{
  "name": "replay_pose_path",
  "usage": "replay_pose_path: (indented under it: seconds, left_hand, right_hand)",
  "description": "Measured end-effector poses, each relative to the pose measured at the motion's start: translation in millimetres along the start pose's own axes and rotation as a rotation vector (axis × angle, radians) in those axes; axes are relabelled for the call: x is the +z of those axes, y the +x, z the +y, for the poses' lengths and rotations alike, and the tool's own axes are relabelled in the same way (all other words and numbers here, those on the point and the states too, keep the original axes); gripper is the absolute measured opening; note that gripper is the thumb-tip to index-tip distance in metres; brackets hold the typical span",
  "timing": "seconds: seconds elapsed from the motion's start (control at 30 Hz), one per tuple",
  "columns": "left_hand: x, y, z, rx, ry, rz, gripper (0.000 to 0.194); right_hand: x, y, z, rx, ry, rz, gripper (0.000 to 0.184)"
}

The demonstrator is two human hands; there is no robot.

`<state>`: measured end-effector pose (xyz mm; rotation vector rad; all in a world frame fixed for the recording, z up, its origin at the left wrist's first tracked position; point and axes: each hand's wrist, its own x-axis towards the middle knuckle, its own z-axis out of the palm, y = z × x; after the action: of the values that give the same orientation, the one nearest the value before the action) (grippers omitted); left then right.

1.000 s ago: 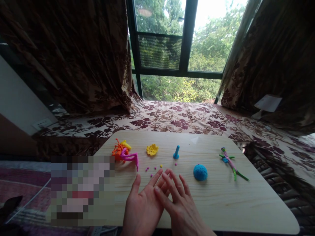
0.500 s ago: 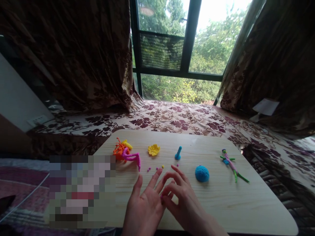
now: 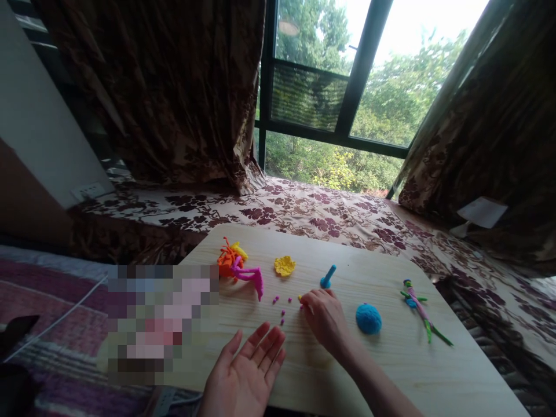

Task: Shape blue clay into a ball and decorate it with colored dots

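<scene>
My left hand [image 3: 245, 373] is palm up over the table's near edge, fingers spread, holding nothing. On the tabletop, my right hand [image 3: 326, 318] has its fingers bent together and pointing down. Its fingertips are beside a tiny yellow clay ball [image 3: 299, 297]; what they pinch, if anything, is hidden. Several tiny purple clay balls [image 3: 290, 299] lie scattered to their left. A blue clay dome [image 3: 369, 318] sits right of this hand. Behind it stands a tilted blue clay peg [image 3: 330, 275] on a round base. A crinkled yellow clay piece [image 3: 284, 266] lies farther back.
On the pale wooden table [image 3: 434, 370], an orange clay figure [image 3: 225, 266] with a magenta limbed piece [image 3: 249, 273] is at the left. A pink and green clay figure [image 3: 417, 307] lies at the right. A pixelated patch hides the table's left side.
My right hand has left my left palm and come down on the table near the yellow ball. My left hand has dropped lower. The view has shifted and tilted; more purple balls show.
</scene>
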<state>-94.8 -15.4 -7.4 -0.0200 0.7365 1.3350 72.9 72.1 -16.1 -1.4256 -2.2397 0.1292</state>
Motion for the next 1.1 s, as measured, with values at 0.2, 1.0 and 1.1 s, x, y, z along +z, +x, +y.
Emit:
replay_pose_path:
  seconds: [0.2,1.0,1.1]
  left_hand:
    - [1.0,0,-4,-0.013,-0.004,0.004,0.025]
    - [44.3,5,-32,-0.234,-0.254,-0.274,0.063]
    - [45.0,4,-33,-0.246,-0.231,-0.296,0.062]
  right_hand:
    - [-30,-2,28,0.103,-0.049,0.004,0.021]
    - [1,-77,-51,-0.306,0.072,0.615,0.020]
    - [-14,-75,-42,-0.391,-0.044,0.354,0.022]
